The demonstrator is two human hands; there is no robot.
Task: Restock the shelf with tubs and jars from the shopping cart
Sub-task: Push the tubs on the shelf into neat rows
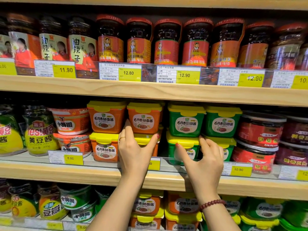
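Observation:
On the middle shelf (150, 174), orange tubs with yellow lids stand stacked two high beside green tubs stacked the same way. My left hand (135, 147) lies flat over the front of the lower orange tub (146, 140). Its fingers reach straight up past the left corner of the upper orange tub (144, 120), and its thumb is spread to the right. My right hand (202, 157) holds the lower green tub (181, 144), thumb on the tub's front and curled fingers at its right edge under the upper green tub (185, 122).
Red-lidded chilli jars (166, 42) line the upper shelf behind price tags. Round orange cups (71, 120) and yellow-green jars (40, 132) stand to the left, dark red tubs (260, 130) to the right. A clear rail with price labels (240, 170) fronts the middle shelf. More tubs fill the bottom shelf.

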